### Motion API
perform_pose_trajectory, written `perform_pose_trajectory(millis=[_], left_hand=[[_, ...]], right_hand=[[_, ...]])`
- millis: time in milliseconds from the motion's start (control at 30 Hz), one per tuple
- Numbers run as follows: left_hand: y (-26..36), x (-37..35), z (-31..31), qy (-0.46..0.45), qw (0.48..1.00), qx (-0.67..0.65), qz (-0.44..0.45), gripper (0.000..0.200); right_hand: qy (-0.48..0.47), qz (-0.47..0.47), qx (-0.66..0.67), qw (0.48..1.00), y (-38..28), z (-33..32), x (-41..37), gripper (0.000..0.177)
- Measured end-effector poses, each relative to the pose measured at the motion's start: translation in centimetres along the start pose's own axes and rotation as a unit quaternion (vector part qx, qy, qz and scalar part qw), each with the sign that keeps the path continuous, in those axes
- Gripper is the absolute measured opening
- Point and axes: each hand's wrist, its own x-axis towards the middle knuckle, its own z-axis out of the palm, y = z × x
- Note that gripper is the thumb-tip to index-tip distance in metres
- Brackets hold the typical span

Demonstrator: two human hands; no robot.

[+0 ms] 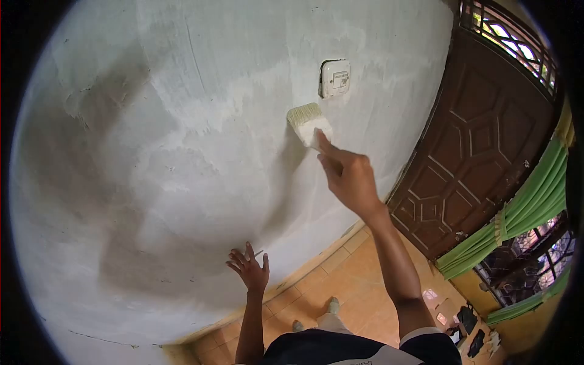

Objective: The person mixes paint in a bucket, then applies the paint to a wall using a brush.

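A wide paintbrush (311, 126) with pale bristles is gripped in my right hand (353, 179), one finger stretched along its whitish ferrule. Its bristles are at the wall (213, 152), just below and left of a white switch plate (336, 79). Lower down, my left hand (250, 271) is by the wall with its fingers spread; whether it touches the surface is hard to tell. A short thin sliver (259, 252) shows beside its fingers, too small to name. The wall is patchy white and grey, with darker areas and shadows.
A dark brown panelled door (474, 134) stands to the right, beside a green curtain (517, 210) and a barred window (535, 255). Orange floor tiles (359, 286) run below. Dark items (471, 325) lie at the lower right. My feet (331, 306) are near the wall base.
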Motion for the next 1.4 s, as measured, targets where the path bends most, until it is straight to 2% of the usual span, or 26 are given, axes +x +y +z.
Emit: perform_pose_trajectory(millis=[67, 167, 267, 367, 433, 633, 700, 733, 767, 833, 900, 967, 1033, 1100, 1167, 1233, 1367, 1400], left_hand=[[0.2, 0.0, -0.2, 0.012, 1.0, -0.004, 0.003, 0.077], [0.3, 0.1, -0.5, -0.019, 1.0, -0.001, -0.017, 0.077], [-0.2, -0.2, 0.1, -0.051, 0.998, 0.029, -0.008, 0.087], [-0.2, -0.3, 0.5, -0.018, 0.999, 0.046, 0.007, 0.087], [0.2, -0.2, 0.0, 0.017, 1.0, 0.015, 0.005, 0.078], [0.3, -0.3, 0.5, 0.03, 0.999, 0.019, -0.002, 0.078], [0.2, -0.4, 0.6, 0.034, 0.999, 0.018, 0.0, 0.078], [0.2, -0.4, 0.7, 0.042, 0.999, 0.018, 0.002, 0.078], [0.2, -0.3, 0.6, 0.041, 0.999, 0.019, 0.001, 0.078], [0.0, -0.3, 0.2, -0.012, 0.999, 0.038, 0.001, 0.084], [0.1, -0.4, 0.0, -0.008, 1.0, 0.024, -0.005, 0.08], [-0.1, -0.3, -0.3, -0.004, 1.0, 0.011, -0.012, 0.076], [-0.3, -0.5, -0.4, 0.008, 1.0, 0.008, 0.008, 0.075], [-0.6, -0.6, 0.2, 0.002, 1.0, 0.028, 0.012, 0.08], [-0.7, -0.5, 0.4, -0.003, 0.999, 0.046, 0.017, 0.084], [-0.3, -0.4, -0.1, -0.034, 0.999, 0.028, -0.002, 0.084], [0.0, -0.2, -0.7, -0.049, 0.998, 0.02, -0.012, 0.084], [0.1, -0.3, -0.7, -0.034, 0.999, 0.021, -0.01, 0.079]], right_hand=[[0.002, 0.01, 0.011, 1.0, 0.9, 2.2, -1.4, 0.047], [-0.008, 0.021, 0.019, 1.0, 1.4, 3.8, -3.3, 0.051], [-0.042, 0.052, 0.019, 0.998, 2.2, 5.1, -5.4, 0.052], [-0.037, 0.05, 0.017, 0.998, 3.2, 6.5, -7.6, 0.054], [-0.031, 0.048, 0.021, 0.998, 4.3, 7.9, -9.3, 0.053], [-0.027, 0.048, 0.004, 0.998, 8.8, 14.1, -17.4, 0.053], [-0.094, 0.06, -0.049, 0.993, 10.2, 15.9, -20.4, 0.058], [-0.154, 0.081, -0.06, 0.983, 10.7, 16.2, -21.7, 0.055], [-0.156, 0.081, -0.06, 0.983, 10.9, 16.3, -22.3, 0.055], [-0.309, 0.095, -0.101, 0.941, 11.6, 16.2, -23.0, 0.044], [-0.3, 0.07, -0.087, 0.947, 11.8, 15.9, -22.4, 0.04], [-0.292, 0.052, -0.154, 0.942, 11.8, 15.2, -19.7, 0.039], [-0.234, 0.019, -0.094, 0.968, 9.5, 11.2, -14.6, 0.035], [-0.187, 0.081, 0.004, 0.979, 5.5, 6.1, -9.9, 0.033], [-0.112, 0.098, 0.069, 0.987, 3.2, 3.0, -6.9, 0.03], [-0.031, 0.042, 0.098, 0.994, 1.9, 1.0, -5.0, 0.033], [0.024, 0.024, 0.118, 0.992, 1.2, 2.3, -4.0, 0.042], [0.009, 0.018, 0.111, 0.994, 2.7, 4.4, -4.6, 0.045]])
